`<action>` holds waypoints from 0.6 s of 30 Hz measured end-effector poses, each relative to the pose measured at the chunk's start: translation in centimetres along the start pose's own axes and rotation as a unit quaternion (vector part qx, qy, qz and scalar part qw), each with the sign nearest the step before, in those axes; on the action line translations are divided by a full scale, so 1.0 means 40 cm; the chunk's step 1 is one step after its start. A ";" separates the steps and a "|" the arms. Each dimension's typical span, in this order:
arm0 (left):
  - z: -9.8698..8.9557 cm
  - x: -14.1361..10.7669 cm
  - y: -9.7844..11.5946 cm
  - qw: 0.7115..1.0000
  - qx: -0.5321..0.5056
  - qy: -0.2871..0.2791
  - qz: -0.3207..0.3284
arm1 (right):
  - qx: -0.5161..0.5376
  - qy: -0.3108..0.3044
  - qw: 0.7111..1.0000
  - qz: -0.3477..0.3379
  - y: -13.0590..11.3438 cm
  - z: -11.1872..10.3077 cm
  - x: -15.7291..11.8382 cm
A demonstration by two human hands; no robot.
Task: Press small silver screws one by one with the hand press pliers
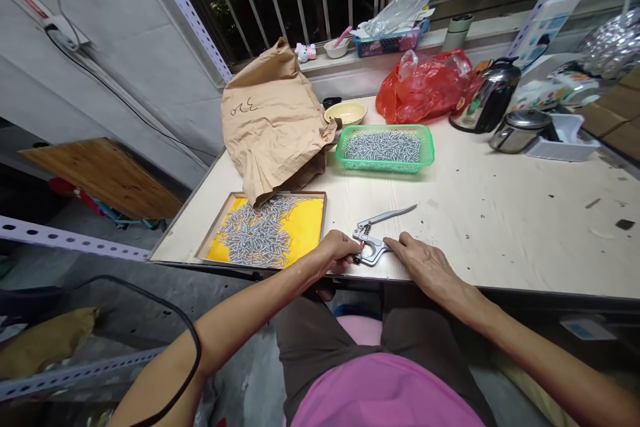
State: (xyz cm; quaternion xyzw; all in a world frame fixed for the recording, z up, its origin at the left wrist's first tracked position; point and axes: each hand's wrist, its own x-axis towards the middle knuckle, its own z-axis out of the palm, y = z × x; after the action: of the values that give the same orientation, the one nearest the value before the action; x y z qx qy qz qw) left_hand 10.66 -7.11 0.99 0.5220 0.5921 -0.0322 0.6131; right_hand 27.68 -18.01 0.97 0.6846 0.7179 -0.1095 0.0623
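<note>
A silver spring-loaded hand tool (373,250) lies at the front edge of the table, its long lever arm angled up to the right and apart from the frame. My left hand (341,250) is closed in a pinch at the tool's left end, beside a small red part; what is between the fingertips is too small to tell. My right hand (425,263) has its fingers closed on the right end of the tool's lower frame. Left of the tool, many small silver metal pieces (255,233) lie in a shallow tray with a yellow bottom (307,223).
Behind the tool stands a green plastic basket (427,153) of similar silver pieces. A brown paper bag (275,113) overhangs the tray's back edge. Further back are a cream bowl (346,112), a red plastic bag (425,90), a kettle (487,97) and a metal pot (520,132).
</note>
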 end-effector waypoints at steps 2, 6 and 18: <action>-0.003 0.010 -0.001 1.000 0.005 -0.009 -0.004 | 0.005 -0.001 1.000 -0.001 0.001 -0.003 0.001; -0.004 0.018 -0.002 1.000 0.014 -0.019 -0.002 | 0.014 0.005 1.000 -0.015 0.007 -0.001 -0.001; -0.002 -0.011 0.019 0.998 0.065 -0.014 -0.011 | -0.025 0.080 0.996 -0.031 0.008 0.011 -0.004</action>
State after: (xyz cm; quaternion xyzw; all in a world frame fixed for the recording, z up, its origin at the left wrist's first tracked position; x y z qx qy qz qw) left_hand 10.97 -6.96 1.78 0.5536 0.5859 -0.0852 0.5856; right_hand 27.97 -18.28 0.55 0.6667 0.7441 -0.0382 0.0178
